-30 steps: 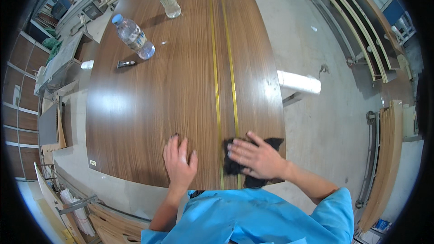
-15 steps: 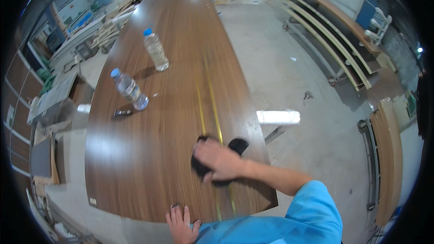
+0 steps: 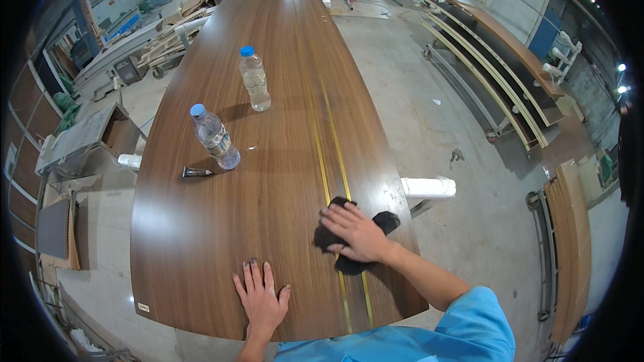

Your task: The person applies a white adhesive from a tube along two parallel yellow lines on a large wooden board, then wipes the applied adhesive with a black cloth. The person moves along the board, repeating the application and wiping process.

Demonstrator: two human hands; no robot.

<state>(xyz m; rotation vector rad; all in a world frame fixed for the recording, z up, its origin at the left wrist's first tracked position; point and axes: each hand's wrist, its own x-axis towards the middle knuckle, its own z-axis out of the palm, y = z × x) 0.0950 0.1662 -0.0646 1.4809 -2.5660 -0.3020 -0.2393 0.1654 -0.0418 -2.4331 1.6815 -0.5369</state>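
While I lean over the long tabletop, this is how things lie about my fingers:

Right hand (image 3: 355, 233): palm down on a black cloth (image 3: 349, 236), fingers slightly spread and pressing it flat against the wood; nothing is pinched between them.

Black cloth: bunched under my right palm, one corner poking out beyond the fingertips, another lobe showing past the thumb side toward the table's right edge. It lies across the two brass strips (image 3: 327, 154).

Left hand (image 3: 260, 296): flat on the wooden tabletop (image 3: 201, 228), fingers together but for the thumb, which stands a little apart; it holds nothing. It sits nearer my body than the right hand and to its left, well apart from the cloth.

Brass strips: two thin gold lines running lengthwise away from my right fingertips toward the far end, and back under my right wrist to the near edge.

Nearer bottle (image 3: 215, 137): clear plastic, blue cap, tilted, standing well beyond my left fingertips and to their left.

Farther bottle (image 3: 255, 80): clear, blue cap, upright, farther off beyond the first.

Small dark tube (image 3: 196, 172): lying on the wood just left of the nearer bottle.

White cylinder (image 3: 429, 187): sticking out from under the table edge, right of my right fingers.

Blue sleeve (image 3: 469, 325): covers my right upper arm.
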